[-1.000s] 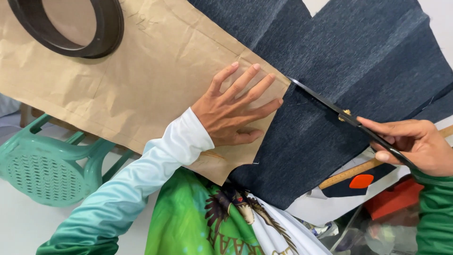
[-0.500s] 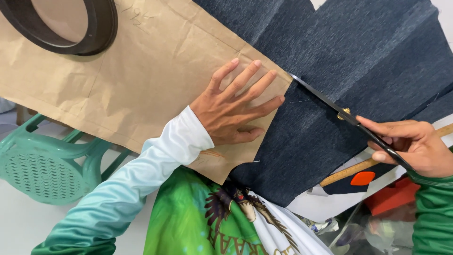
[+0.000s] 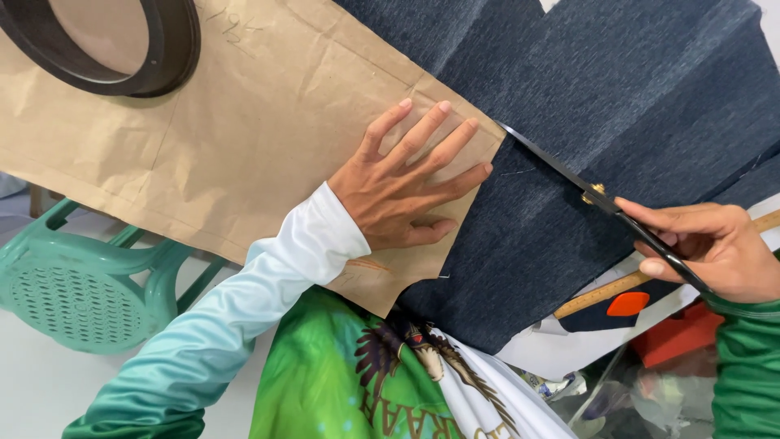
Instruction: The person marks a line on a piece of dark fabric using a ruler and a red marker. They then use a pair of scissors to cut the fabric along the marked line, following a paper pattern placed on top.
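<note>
Pressing flat, left hand point(image 3: 406, 191) pins paper pattern point(image 3: 244, 138); right hand point(image 3: 715, 248) grips scissors point(image 3: 601, 199).

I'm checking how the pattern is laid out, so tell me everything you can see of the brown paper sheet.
The brown paper sheet looks like thin kraft paper, creased and wrinkled, with faint pencil marks near its top edge. It lies flat over the dark blue fabric, its corner hanging past the table edge. The left hand presses on it with fingers spread. A black ring rests on its upper left part. The scissors, held by the right hand, point at its right edge.
</note>
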